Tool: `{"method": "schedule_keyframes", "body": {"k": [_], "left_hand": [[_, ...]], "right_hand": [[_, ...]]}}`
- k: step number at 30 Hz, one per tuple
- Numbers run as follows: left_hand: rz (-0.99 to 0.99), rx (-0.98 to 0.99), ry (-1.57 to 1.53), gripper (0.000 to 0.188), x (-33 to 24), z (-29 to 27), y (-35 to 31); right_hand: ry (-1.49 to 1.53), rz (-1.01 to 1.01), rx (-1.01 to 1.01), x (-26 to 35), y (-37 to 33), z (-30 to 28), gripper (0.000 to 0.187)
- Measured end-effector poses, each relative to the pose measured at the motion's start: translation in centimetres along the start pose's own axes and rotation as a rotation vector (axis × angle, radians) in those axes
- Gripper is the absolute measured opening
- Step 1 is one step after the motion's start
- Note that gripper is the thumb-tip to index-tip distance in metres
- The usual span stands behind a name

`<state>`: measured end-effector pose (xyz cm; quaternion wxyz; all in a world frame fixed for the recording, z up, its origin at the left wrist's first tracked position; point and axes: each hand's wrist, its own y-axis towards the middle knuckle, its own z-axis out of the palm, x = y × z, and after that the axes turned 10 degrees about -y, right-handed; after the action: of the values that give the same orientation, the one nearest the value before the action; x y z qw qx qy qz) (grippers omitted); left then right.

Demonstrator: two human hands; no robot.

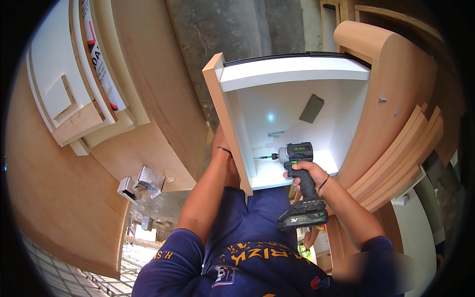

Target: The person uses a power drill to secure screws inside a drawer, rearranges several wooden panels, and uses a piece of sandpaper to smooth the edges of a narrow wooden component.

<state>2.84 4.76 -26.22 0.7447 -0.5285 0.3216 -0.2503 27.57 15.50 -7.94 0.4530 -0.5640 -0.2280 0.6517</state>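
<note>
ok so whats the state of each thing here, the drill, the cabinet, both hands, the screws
cordless drill: held level in the right hand, bit pointing at the cabinet's left side panel
white cabinet box: open toward the camera, a dark rectangular piece lying inside
left hand: pressed against the outside of the left side panel, mostly hidden behind it
screws: sticking out of the curved wooden panel, not driven flush

The right hand is closed in a full grip, fingers wrapped round and knuckles turned toward the camera, a thin dark band on its wrist. Its forearm runs in from the lower right, elbow bent. The left arm reaches straight up from the lower middle; the left hand is mostly hidden, only its back and banded wrist showing.
</note>
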Motion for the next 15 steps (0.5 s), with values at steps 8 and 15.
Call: {"method": "schedule_keyframes", "body": {"k": [8, 15], "left_hand": [[0.015, 0.030, -0.137, 0.038, 1.0, -1.1, 0.8], [0.029, 0.109, -0.315, 0.035, -1.6, 0.6, 0.0]], "right_hand": [[0.025, -0.088, 0.098, -0.1, -0.6, -0.4, 0.030], [-0.062, -0.334, 0.236, 4.1, -0.8, 3.4, 0.036]]}}
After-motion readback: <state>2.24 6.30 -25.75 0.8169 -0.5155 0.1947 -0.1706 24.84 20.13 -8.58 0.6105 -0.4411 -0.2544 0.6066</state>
